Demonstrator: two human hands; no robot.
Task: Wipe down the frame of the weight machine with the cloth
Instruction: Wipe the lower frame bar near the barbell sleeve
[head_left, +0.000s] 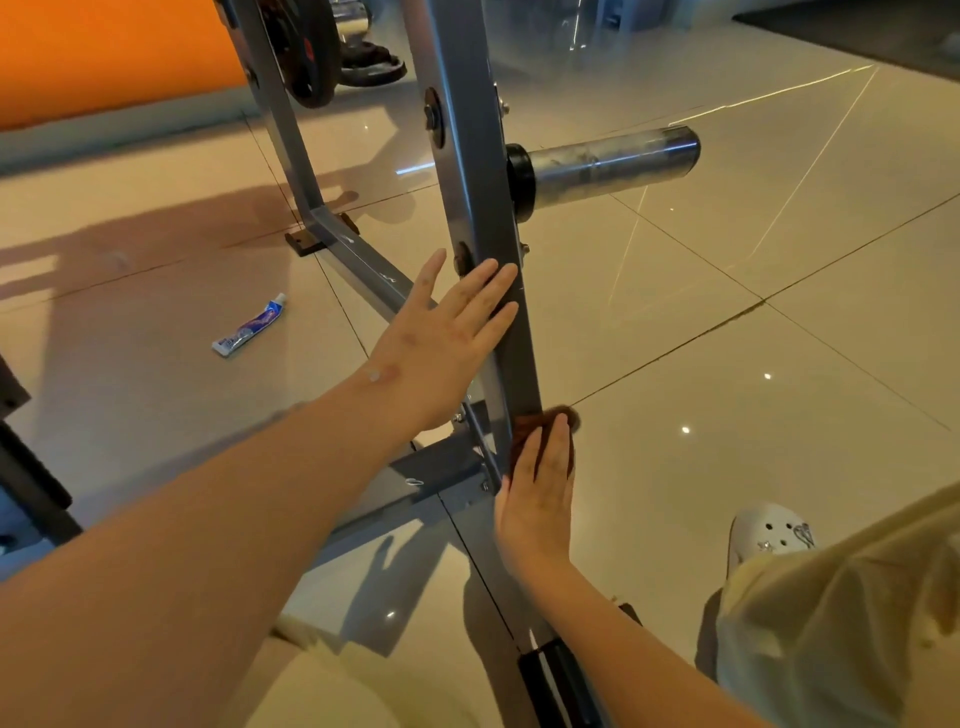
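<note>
**Cloth (567, 417) pressed low on the grey upright**

Head view: the weight machine's frame (470, 171) is a grey steel upright that leans slightly and meets a crossbar (441, 480) near the floor (727, 364). The brown cloth lies against the upright's lower end, just above that joint. It is trapped under the right hand (540, 499), whose straight, closed-up fingers press it flat to the metal; only the cloth's top edge and a strip on the left show past the fingers. Higher on the same upright the left hand (447, 332) rests flat. Its fingers are straight and slightly spread, with the tips on the post's face beside a dark bolt cap (462, 257), and it grips nothing.

A chrome plate peg (608, 166) juts right from the upright above both hands. A toothpaste tube (249, 325) lies on the glossy tiles to the left, well apart from the frame. A black weight plate (306, 47) hangs on the farther post at the top. A white clog (769, 530) and a pale trouser leg (831, 623) show at lower right.
</note>
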